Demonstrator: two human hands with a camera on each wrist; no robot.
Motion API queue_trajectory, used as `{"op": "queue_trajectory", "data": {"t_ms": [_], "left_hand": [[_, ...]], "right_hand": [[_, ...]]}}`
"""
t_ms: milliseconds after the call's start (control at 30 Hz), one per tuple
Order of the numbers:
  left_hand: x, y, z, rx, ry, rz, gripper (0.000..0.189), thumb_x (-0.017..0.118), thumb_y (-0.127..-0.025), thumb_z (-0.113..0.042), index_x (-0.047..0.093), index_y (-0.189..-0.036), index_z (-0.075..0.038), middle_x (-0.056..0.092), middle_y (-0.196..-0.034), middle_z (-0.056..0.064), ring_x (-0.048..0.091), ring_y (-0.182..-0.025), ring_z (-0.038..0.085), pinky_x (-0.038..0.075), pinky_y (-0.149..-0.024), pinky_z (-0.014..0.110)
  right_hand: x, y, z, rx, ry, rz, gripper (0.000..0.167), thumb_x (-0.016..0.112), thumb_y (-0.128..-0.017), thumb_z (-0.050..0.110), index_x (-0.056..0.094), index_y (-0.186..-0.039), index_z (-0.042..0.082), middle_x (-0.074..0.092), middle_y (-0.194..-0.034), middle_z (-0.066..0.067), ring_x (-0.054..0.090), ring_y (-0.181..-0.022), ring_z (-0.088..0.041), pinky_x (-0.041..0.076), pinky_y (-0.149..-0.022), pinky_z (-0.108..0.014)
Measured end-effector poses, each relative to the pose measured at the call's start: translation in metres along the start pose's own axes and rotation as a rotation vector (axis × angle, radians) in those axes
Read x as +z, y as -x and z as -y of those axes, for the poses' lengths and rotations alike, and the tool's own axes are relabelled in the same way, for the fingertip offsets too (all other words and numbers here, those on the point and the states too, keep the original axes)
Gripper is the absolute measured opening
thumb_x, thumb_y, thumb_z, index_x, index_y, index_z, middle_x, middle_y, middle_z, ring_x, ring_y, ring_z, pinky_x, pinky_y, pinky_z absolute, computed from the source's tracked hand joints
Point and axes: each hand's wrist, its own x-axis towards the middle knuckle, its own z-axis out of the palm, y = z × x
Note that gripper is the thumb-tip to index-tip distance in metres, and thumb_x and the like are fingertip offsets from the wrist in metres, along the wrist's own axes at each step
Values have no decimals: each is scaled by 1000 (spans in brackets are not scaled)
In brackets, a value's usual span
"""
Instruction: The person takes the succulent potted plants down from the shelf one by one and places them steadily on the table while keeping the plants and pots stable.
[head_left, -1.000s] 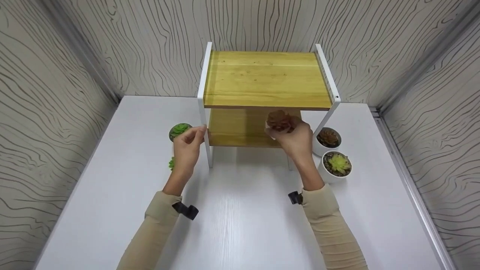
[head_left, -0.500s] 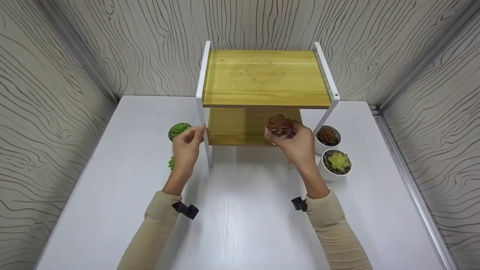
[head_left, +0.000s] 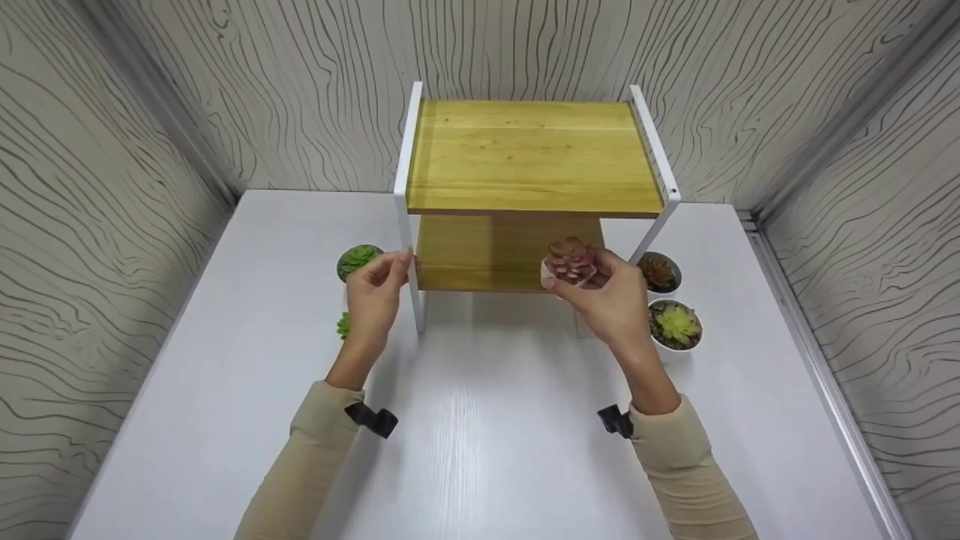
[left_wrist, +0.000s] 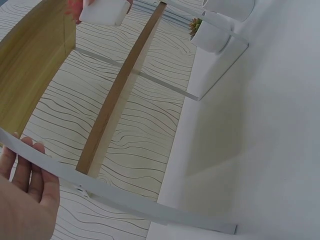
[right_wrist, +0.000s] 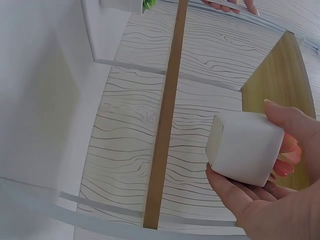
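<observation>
A two-tier shelf rack (head_left: 532,161) with wooden boards and white metal side frames stands on the white table. My left hand (head_left: 376,289) grips its left front post; in the left wrist view the fingers (left_wrist: 36,175) curl behind the white bar. My right hand (head_left: 611,296) holds a red potted succulent (head_left: 570,259) by its small white pot (right_wrist: 247,147). This plant is just in front of the lower board (head_left: 480,259), towards its right end. In the right wrist view, thumb and fingers pinch opposite sides of the squarish pot.
On the right, a brown potted succulent (head_left: 660,271) stands behind a yellow-green one (head_left: 676,324). Left of the rack is a green potted succulent (head_left: 360,259), with another green plant (head_left: 343,325) mostly hidden behind my left hand. Wood-patterned walls (head_left: 517,45) enclose the table.
My right hand has drawn the red potted succulent towards me and slightly right, from over the lower board to its front edge. The left hand stays on the post.
</observation>
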Motion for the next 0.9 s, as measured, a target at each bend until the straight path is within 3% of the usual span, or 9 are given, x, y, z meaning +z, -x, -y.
{"op": "queue_trajectory", "data": {"t_ms": [167,267,400,600,900], "left_hand": [[1,9,-18,-3,-18,11,31,60,-95,-31,70,-110,-5,68,-114,13,64,-105,7,54,-96,28],[2,11,-19,-12,-29,9,34,60,-95,-32,69,-111,-4,69,-112,8,64,-105,7,54,-96,28],[1,6,-9,-33,-34,3,34,59,-96,-30,69,-113,-3,69,-113,7,64,-107,11,54,-95,28],[0,-2,8,-24,-18,-5,33,60,-95,-34,71,-111,-8,69,-113,7,65,-108,12,54,-95,28],[-1,-4,8,5,-16,-13,35,62,-92,-39,72,-107,-10,70,-109,6,65,-106,13,55,-93,26]], "right_hand": [[-8,5,0,11,-13,1,56,86,-70,37,65,-113,10,70,-104,-7,68,-91,-17,57,-72,-16],[-11,10,-1,15,-10,3,57,86,-69,37,65,-115,10,71,-106,-6,69,-93,-16,57,-73,-14],[-14,16,-4,0,-1,-1,57,87,-69,34,65,-116,11,71,-108,-6,69,-97,-15,58,-80,-19],[-21,25,-7,-21,33,-1,58,87,-70,34,64,-117,10,71,-110,-7,70,-100,-17,58,-90,-37],[-34,34,-14,28,30,0,62,86,-71,34,62,-122,9,70,-116,-9,70,-105,-19,57,-90,-29]]}}
